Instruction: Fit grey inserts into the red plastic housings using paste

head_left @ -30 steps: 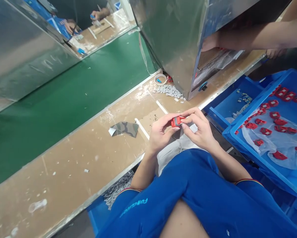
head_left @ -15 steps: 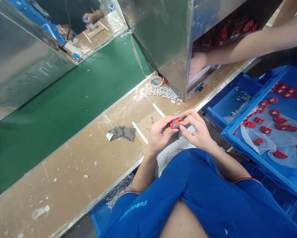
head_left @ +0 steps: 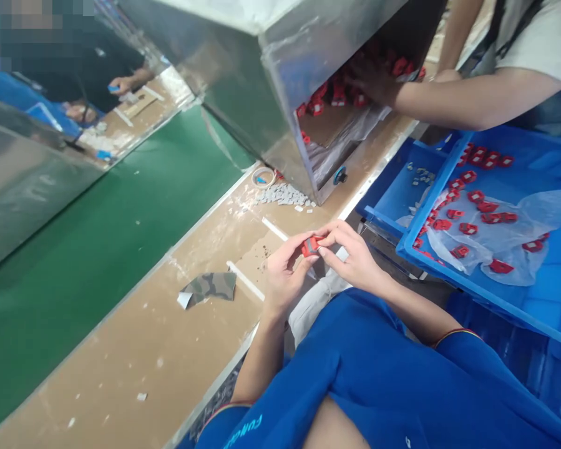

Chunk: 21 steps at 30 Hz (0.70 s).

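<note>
A small red plastic piece with a grey band [head_left: 311, 246] is held between both hands, just past the table's near edge. My left hand [head_left: 284, 268] grips its left side between thumb and fingers. Thumb and fingertips of my right hand [head_left: 350, 254] pinch it from the right. The fingers partly cover the piece, so its exact kind is unclear. Left of the hands, a camouflage-patterned scrap [head_left: 212, 287] lies on the brown tabletop [head_left: 121, 349]. Beyond the hands sits a pile of small grey-white chips [head_left: 284, 194].
A roll of tape [head_left: 264, 178] lies beside the metal box [head_left: 280, 125], which holds many red pieces. A co-worker's arm [head_left: 453, 103] reaches into it. At right, a blue bin [head_left: 542, 312] holds more red pieces on plastic film. A green belt [head_left: 168, 168] runs behind the table.
The view has turned, so most things sit further left. Both hands still hold the red piece. The co-worker's hand is now deeper among the red pieces in the metal box.
</note>
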Available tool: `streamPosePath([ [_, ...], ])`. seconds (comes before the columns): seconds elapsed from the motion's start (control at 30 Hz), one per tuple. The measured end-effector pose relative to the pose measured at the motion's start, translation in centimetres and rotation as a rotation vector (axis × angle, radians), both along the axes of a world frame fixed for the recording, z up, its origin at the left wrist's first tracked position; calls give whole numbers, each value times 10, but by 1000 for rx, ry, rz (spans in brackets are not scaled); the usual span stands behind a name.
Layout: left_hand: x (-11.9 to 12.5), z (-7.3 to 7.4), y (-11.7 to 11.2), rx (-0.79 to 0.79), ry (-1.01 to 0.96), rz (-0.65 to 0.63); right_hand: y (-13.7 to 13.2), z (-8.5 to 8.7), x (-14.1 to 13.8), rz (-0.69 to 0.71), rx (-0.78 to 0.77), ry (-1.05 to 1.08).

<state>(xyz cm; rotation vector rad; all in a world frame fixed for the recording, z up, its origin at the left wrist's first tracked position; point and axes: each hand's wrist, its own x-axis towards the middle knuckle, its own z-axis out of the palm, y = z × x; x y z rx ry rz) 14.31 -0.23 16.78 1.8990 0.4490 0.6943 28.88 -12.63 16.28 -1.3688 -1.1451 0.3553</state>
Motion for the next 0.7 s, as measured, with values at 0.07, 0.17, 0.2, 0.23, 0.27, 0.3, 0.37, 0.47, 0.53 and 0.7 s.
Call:
streamPosePath([
  [0.07, 9, -4, -3, -74, 19, 1, -9, -1, 11, 60, -26, 19],
  [0.17, 31, -14, -9, -213, 9, -64, -23, -6, 25, 57, -55, 45],
  [0.2, 40, -17, -11, -263, -2, -95, -27, -8, 28, 36, -62, 52],
  [0.23, 50, -20, -13, -310, -11, -124, -32, -11, 32, 14, -75, 60],
  [0.27, 59, -24, -15, -350, -13, -153, -36, -14, 37, -5, -93, 67],
  [0.3, 67, -28, -15, -380, -2, -179, -40, -19, 44, -23, -113, 67],
  [0.37, 80, -36, -13, -403, 61, -211, -45, -30, 68, -71, -165, 37],
  [0.47, 87, -54, -2, -309, 211, -194, -42, -52, 137, -270, -293, -91],
  [0.53, 85, -68, 7, -188, 301, -163, -28, -65, 203, -525, -453, -184],
  [0.7, 69, -102, 20, -37, 422, -100, 42, -76, 360, -776, -587, -282],
])
